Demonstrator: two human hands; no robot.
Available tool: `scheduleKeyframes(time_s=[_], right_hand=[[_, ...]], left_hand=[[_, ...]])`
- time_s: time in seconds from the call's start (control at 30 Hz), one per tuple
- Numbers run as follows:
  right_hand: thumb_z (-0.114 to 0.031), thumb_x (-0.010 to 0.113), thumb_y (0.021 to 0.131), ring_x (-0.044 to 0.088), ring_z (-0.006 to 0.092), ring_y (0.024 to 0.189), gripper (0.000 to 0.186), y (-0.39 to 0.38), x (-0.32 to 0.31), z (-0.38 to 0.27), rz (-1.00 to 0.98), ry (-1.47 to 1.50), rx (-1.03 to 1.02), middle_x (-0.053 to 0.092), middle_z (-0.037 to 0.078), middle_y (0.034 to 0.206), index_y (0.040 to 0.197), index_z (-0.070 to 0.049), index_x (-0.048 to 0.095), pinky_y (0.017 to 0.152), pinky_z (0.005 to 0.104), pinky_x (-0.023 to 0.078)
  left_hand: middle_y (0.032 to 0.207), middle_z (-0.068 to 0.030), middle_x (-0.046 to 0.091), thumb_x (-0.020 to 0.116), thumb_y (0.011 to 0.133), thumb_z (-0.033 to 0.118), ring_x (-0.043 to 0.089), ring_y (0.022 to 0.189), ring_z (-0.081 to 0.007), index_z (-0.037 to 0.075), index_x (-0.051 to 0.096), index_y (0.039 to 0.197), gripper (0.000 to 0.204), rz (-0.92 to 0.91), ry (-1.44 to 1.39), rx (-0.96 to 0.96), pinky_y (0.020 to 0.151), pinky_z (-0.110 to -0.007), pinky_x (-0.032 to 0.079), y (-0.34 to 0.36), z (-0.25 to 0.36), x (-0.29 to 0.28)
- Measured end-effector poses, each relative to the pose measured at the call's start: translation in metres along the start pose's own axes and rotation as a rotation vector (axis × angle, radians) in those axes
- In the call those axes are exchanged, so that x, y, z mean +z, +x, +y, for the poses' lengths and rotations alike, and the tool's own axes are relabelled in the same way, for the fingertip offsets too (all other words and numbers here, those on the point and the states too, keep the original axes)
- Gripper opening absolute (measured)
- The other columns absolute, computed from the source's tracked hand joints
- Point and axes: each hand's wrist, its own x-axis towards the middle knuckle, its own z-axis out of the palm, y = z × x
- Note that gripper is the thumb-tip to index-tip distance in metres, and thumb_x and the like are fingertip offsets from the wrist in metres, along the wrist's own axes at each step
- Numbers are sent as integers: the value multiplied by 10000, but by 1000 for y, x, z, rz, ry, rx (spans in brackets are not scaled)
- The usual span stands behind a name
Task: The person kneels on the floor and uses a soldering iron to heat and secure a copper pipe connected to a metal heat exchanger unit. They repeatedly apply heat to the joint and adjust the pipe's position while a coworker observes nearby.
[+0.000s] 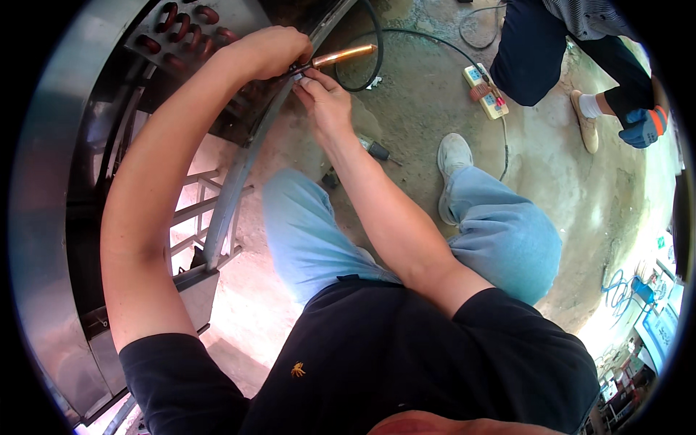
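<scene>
My left hand (279,52) reaches over the metal frame (243,170) with its fingers curled inward. Its fingertips are hidden, so what they grip cannot be made out. Facing it across the frame edge, my right hand (328,101) pinches a small metal piece (298,75) between thumb and fingers. Just above those fingers, a shiny copper pipe (346,55) sticks out to the right, beside a dark fitting at the frame. Behind my left hand, several reddish copper tube bends (181,29) show on the unit's end plate.
On the floor lie a dark tool with a thin bit (378,151) and a white power strip (484,90) with plugs in it. A black cable (380,51) loops near the pipe. A co-worker's dark-trousered leg (531,54) and gloved hand (644,128) are at upper right.
</scene>
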Motion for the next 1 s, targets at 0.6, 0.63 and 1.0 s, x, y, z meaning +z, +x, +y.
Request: scheduleKeyframes(time_s=[0.6,0.63,1.0], right_hand=[[-77,595,997,699,255,987,239,-4,3,4,-38,180,92,702,139,1093,1217,14,577,922,384,562],[-85,587,1000,700,259,982,228,-2,3,4,-31,199,122,700,143,1088,1206,12,577,911,386,565],[-97,620,1020,700,263,951,239,1,-3,5,-1,134,169,685,166,1083,1193,51,547,844,381,594]], left_hand=[[824,-201,706,645,754,19,703,869,-393,21,744,849,137,36,37,-23,755,-467,558,0,-5,14],[845,-201,714,649,758,37,709,868,-389,32,752,845,136,40,33,-19,740,-465,562,0,-5,14],[983,-180,738,635,817,60,713,965,-379,64,765,944,182,6,-38,-58,773,-460,574,-2,2,4]])
